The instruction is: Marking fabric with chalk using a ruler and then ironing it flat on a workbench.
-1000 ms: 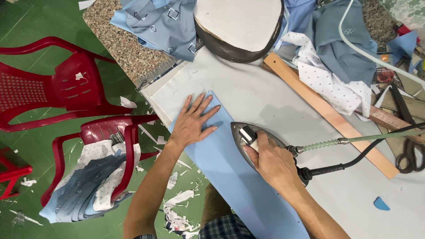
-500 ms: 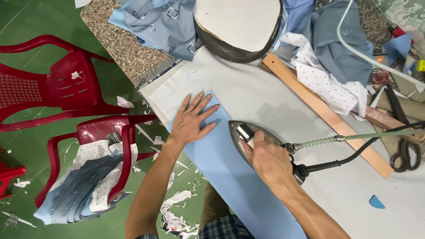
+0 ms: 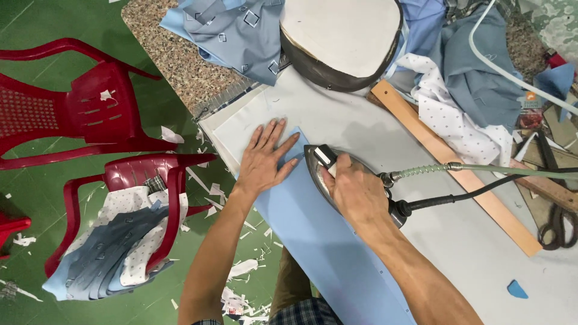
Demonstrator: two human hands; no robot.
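Two hands are seen on the light blue fabric strip (image 3: pixel 325 241). Its upper end is pressed flat under the spread fingers of the left hand (image 3: pixel 264 161). Just beside, the iron (image 3: pixel 322 165) is gripped by the right hand (image 3: pixel 355 189), fingers wrapped shut.

My right hand (image 3: pixel 355 192) covers most of the iron (image 3: pixel 328 171), so I see only its nose and one side, and I cannot tell how the handle is gripped. The blue fabric strip (image 3: pixel 325 241) runs under the iron and both hands, then off the bottom edge. My left hand (image 3: pixel 265 159) hides the strip's near corner. The scissors (image 3: pixel 557 222) are cut off by the right edge, as are the iron's cables (image 3: pixel 481 180). The red chair (image 3: pixel 66 108) on the left is cropped, and the shirt pieces (image 3: pixel 114 253) stacked on the second chair overlap too much to count.
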